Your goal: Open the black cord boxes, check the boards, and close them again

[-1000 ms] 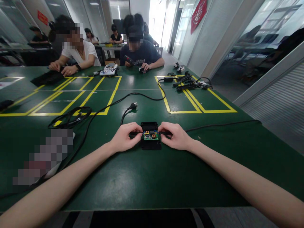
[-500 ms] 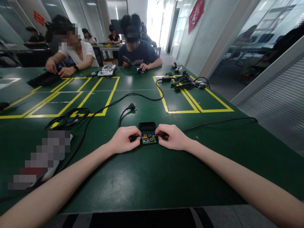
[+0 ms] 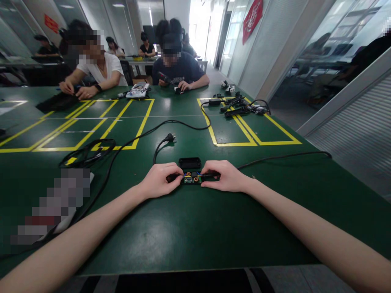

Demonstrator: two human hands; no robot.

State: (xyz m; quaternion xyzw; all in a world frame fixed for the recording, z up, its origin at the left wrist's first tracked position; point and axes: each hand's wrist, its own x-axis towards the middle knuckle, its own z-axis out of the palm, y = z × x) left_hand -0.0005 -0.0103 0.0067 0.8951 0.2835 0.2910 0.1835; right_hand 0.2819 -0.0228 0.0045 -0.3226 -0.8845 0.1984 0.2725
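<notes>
A small green circuit board with orange coils and cables at both ends sits between my hands on the green table. My left hand is closed, pinching the cable end on the board's left side. My right hand is closed on the cable end at its right. A black case half lies flat just behind the board. From the left side a black cable runs back to a two-pin plug. Another black cable leads off to the right.
A coil of black cable lies at the left, with a long lead crossing the yellow floor-style markings. More adapters and cables are piled at the far right. Two people work at the far side.
The circuit board has come out of the lower black case half, which no longer shows beneath it. Both hands stay pinched at its ends, and the board now tilts flatter and lower.
</notes>
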